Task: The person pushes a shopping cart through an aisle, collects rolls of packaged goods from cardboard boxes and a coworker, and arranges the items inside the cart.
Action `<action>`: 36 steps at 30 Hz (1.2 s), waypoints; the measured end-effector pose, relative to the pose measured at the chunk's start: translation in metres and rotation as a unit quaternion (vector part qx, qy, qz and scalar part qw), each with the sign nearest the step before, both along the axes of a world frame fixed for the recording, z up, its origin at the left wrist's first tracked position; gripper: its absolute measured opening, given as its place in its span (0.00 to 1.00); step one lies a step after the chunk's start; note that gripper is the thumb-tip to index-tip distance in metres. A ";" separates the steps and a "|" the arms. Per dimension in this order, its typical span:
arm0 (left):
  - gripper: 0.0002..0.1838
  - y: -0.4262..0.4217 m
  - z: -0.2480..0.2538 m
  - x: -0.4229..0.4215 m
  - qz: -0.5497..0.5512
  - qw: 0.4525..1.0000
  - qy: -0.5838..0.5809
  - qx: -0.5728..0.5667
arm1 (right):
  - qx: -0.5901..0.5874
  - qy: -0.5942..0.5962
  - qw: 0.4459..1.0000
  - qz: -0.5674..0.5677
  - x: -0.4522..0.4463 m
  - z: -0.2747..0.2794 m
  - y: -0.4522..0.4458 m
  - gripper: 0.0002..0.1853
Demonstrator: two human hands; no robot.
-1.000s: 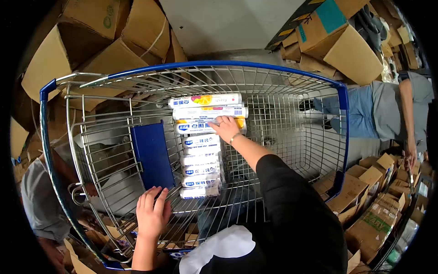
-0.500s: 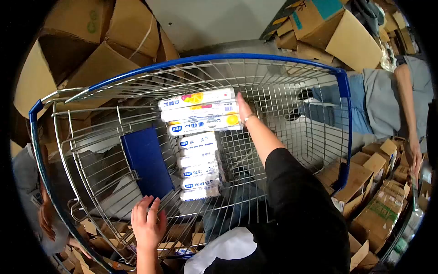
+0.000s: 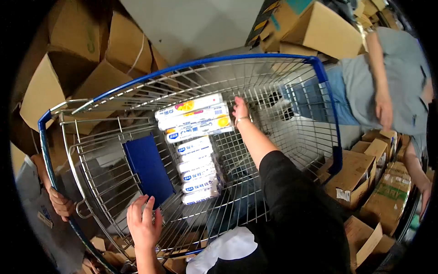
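Note:
Below me is a wire shopping cart (image 3: 299, 155) with a blue rim. Inside it, three long white tube-shaped packs (image 3: 194, 119) printed with orange slices lie side by side near the far side. Several shorter white-and-blue packs (image 3: 198, 176) lie in a row nearer me. My right hand (image 3: 240, 111) is just beyond the right ends of the long packs, fingers apart and loosely bent, holding nothing. My left hand (image 3: 143, 221) hovers over the near left part of the cart, close to its blue panel (image 3: 148, 171), with fingers spread and nothing held.
Open cardboard boxes (image 3: 91, 82) are piled at the far left. More cartons (image 3: 385, 196) stand at the right. A person in grey (image 3: 374, 86) stands beyond the cart's right end. Another person's hand (image 3: 60, 204) rests on the cart's left rim.
My right hand has come away from the ends of the long packs, and its fingers have bent. The person at left now grasps the rim. The person at right has shifted, lowering an arm.

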State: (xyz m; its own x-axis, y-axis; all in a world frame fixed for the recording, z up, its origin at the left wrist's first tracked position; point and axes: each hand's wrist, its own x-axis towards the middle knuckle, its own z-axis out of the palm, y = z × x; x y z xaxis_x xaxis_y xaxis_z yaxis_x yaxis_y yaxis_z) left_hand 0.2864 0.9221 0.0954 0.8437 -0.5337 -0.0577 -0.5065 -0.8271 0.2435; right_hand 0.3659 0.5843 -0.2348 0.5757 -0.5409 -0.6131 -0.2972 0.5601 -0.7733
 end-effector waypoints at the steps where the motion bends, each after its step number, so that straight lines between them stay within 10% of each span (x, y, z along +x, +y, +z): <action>1: 0.18 0.001 0.005 -0.002 -0.008 1.000 -0.012 -0.004 | -0.001 0.037 0.999 -0.004 -0.004 0.014 0.000 0.29; 5: 0.18 0.004 0.032 -0.019 -0.050 0.996 -0.056 -0.045 | -0.183 0.042 0.961 0.203 -0.035 0.067 0.002 0.13; 6: 0.19 0.007 0.037 -0.023 -0.069 0.994 -0.068 -0.052 | -0.275 0.083 0.855 0.431 -0.044 0.082 -0.008 0.13; 10: 0.19 0.003 0.072 -0.051 -0.088 0.982 -0.098 -0.131 | -0.353 0.020 0.737 0.576 -0.112 0.203 0.022 0.14; 15: 0.18 0.007 0.096 -0.078 -0.204 0.943 -0.146 -0.217 | -0.413 0.026 0.741 0.529 -0.226 0.317 0.068 0.15; 22: 0.13 0.018 0.070 -0.127 -0.296 0.927 -0.084 -0.214 | -0.697 0.071 0.622 0.349 -0.322 0.262 0.111 0.17; 30: 0.31 0.038 -0.040 -0.165 -0.104 0.991 0.086 0.012 | -0.695 0.097 0.608 0.370 -0.326 0.278 0.113 0.15; 36: 0.26 0.027 -0.039 -0.144 -0.089 0.962 0.246 0.078 | -0.696 0.116 0.583 0.403 -0.323 0.279 0.107 0.20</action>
